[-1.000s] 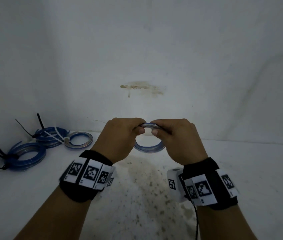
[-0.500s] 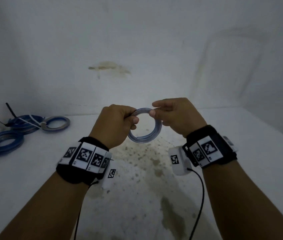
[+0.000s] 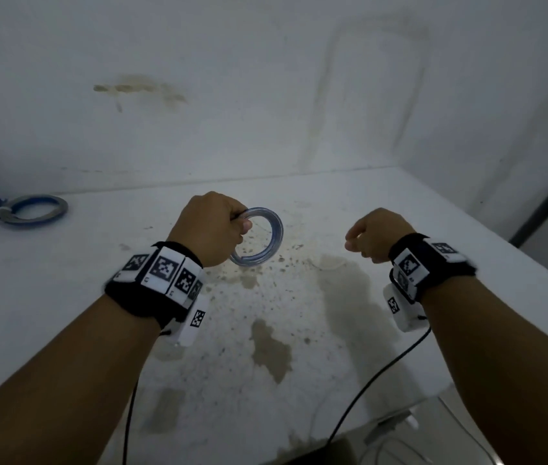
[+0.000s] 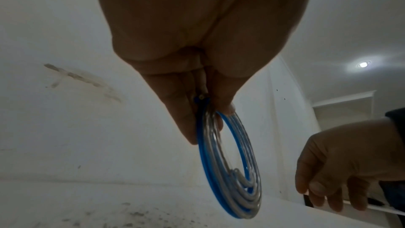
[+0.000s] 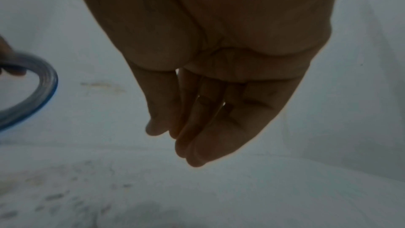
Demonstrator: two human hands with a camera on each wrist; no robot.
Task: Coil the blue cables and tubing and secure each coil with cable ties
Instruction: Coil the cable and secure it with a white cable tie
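The left hand [image 3: 210,228] holds the coil [image 3: 267,236] tight in its fingers [image 4: 186,127] near the middle of the frame, above the worktop [image 3: 64,297], while the right hand [image 3: 374,234] hangs loose and empty.

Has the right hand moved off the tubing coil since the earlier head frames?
Yes. The right hand has let go and swung rightward, away from the coil the left hand grips above the stained table.
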